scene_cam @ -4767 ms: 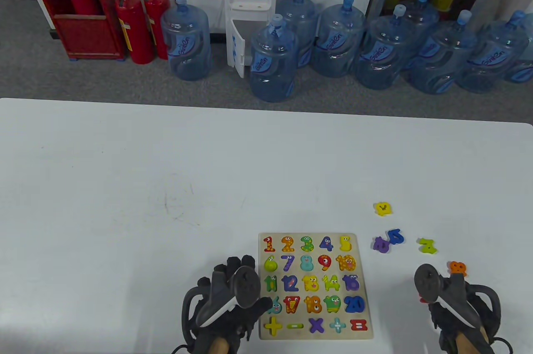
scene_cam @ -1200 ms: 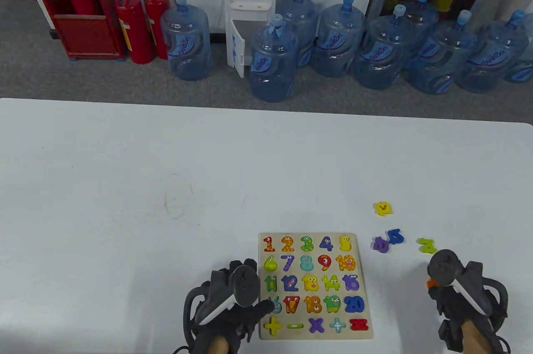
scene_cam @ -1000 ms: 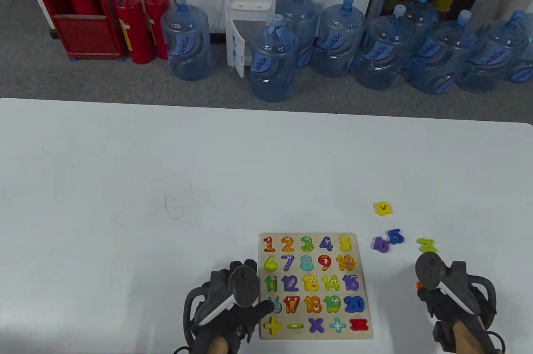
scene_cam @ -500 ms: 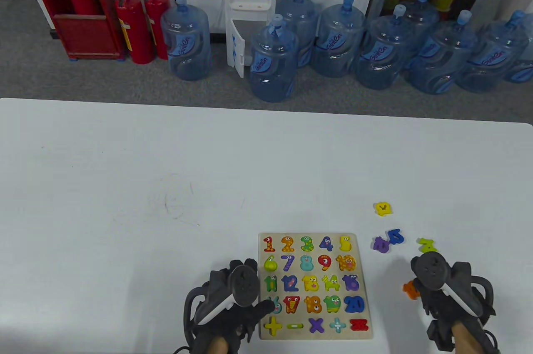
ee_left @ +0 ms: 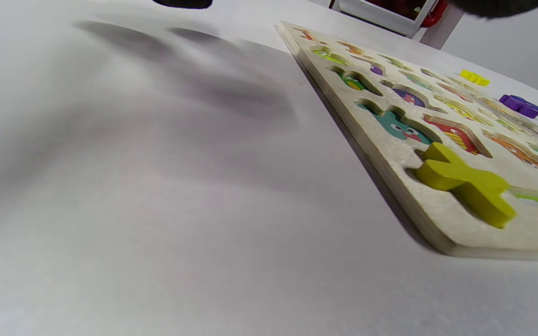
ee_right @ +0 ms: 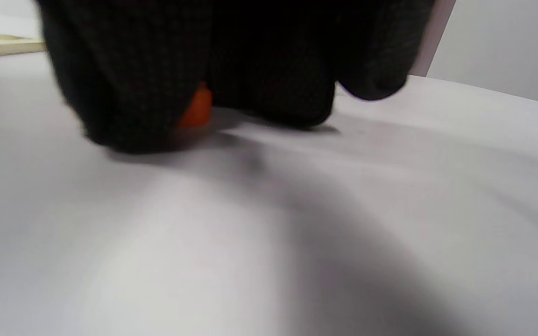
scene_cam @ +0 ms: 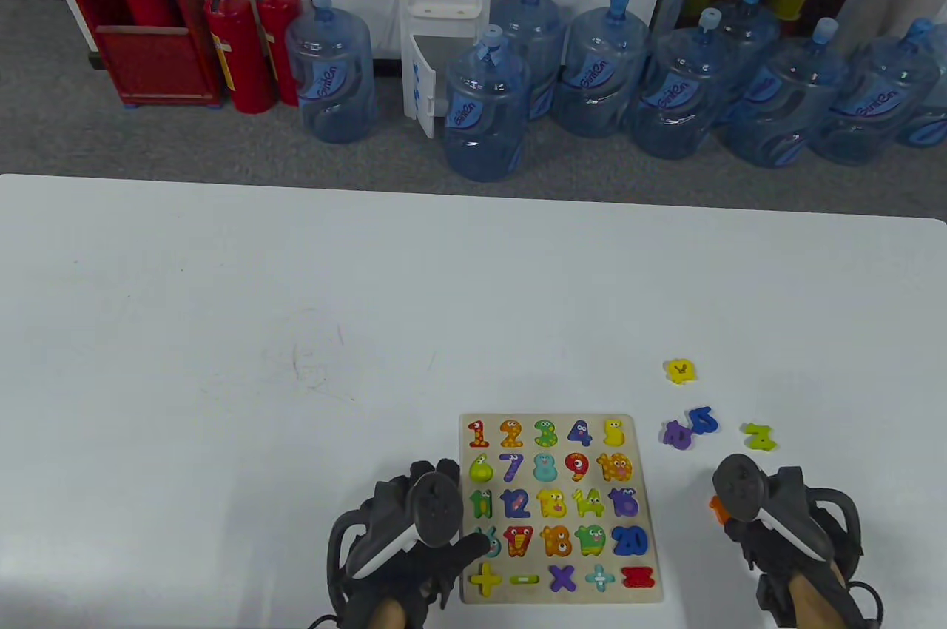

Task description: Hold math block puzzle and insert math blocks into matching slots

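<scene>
In the table view, at the lower middle of the frame, we are steadying the puzzle board (scene_cam: 561, 507) with our left hand (scene_cam: 403, 544), its thumb resting on the board's lower left edge. At lower right, our right hand (scene_cam: 769, 525) is closing its fingers around an orange block (scene_cam: 716, 508), right of the board. Four loose blocks are lying above it.

In the left wrist view, we are seeing the board's open slots and a seated yellow plus (ee_left: 465, 182) at right.

In the right wrist view, gloved fingers (ee_right: 124, 93) are gripping the orange block (ee_right: 195, 108) low over the table at upper left.

We are judging this the carry step; next we are needing to find its matching slot and align it.
</scene>
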`<state>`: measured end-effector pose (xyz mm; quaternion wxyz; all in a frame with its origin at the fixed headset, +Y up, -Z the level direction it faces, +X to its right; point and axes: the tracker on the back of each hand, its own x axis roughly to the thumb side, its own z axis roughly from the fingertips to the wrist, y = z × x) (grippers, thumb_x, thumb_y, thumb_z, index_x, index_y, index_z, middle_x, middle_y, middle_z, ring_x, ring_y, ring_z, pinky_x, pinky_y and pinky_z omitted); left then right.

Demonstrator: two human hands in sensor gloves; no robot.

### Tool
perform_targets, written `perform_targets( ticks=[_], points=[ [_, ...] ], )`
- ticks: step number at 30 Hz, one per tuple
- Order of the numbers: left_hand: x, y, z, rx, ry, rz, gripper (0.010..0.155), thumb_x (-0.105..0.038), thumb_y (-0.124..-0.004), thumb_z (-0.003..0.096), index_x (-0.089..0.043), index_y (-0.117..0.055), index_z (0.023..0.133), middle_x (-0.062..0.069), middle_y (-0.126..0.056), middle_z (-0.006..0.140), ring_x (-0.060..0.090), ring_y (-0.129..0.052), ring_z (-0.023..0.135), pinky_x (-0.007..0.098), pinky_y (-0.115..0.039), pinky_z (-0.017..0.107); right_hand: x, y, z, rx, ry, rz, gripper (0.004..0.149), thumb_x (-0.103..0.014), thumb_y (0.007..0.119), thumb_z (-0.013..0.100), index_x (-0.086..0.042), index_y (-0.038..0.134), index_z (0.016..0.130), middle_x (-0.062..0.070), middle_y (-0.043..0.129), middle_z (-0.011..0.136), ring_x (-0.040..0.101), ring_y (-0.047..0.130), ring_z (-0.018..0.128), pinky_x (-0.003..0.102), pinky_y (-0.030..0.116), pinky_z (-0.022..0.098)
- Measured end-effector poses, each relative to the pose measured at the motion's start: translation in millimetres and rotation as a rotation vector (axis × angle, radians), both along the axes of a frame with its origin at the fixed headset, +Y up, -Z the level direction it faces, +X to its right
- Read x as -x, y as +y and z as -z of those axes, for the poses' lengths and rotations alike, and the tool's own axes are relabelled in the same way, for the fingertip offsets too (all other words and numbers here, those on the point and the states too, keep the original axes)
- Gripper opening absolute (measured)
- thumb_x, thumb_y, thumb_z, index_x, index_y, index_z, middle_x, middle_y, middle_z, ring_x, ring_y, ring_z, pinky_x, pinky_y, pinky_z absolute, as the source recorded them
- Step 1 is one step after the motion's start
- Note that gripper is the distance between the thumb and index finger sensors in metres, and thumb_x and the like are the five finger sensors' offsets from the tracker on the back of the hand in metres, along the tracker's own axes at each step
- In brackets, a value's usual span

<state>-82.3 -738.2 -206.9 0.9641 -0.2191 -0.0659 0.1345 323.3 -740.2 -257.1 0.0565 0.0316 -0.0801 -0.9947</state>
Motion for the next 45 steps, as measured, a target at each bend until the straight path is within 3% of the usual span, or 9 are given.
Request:
perform_targets(
  ticks=[4, 7, 11, 22, 45],
  points=[
    [-0.2, -0.1, 0.1, -0.004, 0.001, -0.007, 0.091, -0.066, -0.063, 0.0369, -0.027, -0.021, 0.108, 0.008, -0.022, 0.114, 0.046, -0.036, 0.109, 0.075, -0.044, 0.072, -2.0, -1.3, 1.1, 0.004, -0.005, 0.036, 0.066, -0.036, 0.088, 0.02, -0.029, 0.074, 0.084, 0.002, 0.074, 0.088, 0.02, 0.085, 0.069, 0.04, 0.074, 0.057],
    [-0.3, -3.0, 1.0, 0.011, 0.0, -0.001, 0.091, -0.066, -0.063, 0.0369, -0.027, -0.021, 0.108, 0.008, -0.022, 0.114, 0.046, -0.036, 0.109, 0.074, -0.044, 0.072, -1.0, -1.1, 1.4, -0.012, 0.005, 0.06, 0.073, -0.034, 0.089, 0.02, -0.036, 0.066, 0.089, -0.007, 0.065, 0.097, 0.022, 0.08, 0.079, 0.041, 0.071, 0.061],
    [0.4, -6.5, 0.3, 0.017, 0.002, -0.001, 0.091, -0.066, -0.063, 0.0364, -0.026, -0.022, 0.108, 0.009, -0.023, 0.113, 0.046, -0.037, 0.108, 0.074, -0.045, 0.071, 7.0, -0.1, 4.7, -0.061, 0.012, 0.046, 0.061, -0.029, 0.091, 0.019, -0.038, 0.079, 0.078, -0.012, 0.078, 0.087, 0.016, 0.087, 0.071, 0.039, 0.074, 0.06],
    [3.9, -7.5, 0.5, 0.006, 0.018, -0.018, 0.091, -0.066, -0.063, 0.0361, -0.026, -0.022, 0.107, 0.009, -0.023, 0.113, 0.046, -0.037, 0.108, 0.074, -0.045, 0.071, 26.0, -0.3, 5.1, -0.088, 0.068, 0.013, 0.062, -0.027, 0.091, 0.021, -0.029, 0.079, 0.081, -0.001, 0.081, 0.086, 0.019, 0.09, 0.067, 0.043, 0.073, 0.06],
    [2.5, -7.7, 0.6, 0.005, 0.013, -0.003, 0.091, -0.066, -0.063, 0.0363, -0.027, -0.022, 0.108, 0.009, -0.023, 0.113, 0.046, -0.037, 0.108, 0.074, -0.044, 0.071, 104.8, 24.9, -32.8, -0.218, 0.46, 0.116, 0.062, -0.029, 0.089, 0.022, -0.029, 0.078, 0.083, -0.001, 0.081, 0.087, 0.019, 0.091, 0.067, 0.043, 0.074, 0.06]
  ],
)
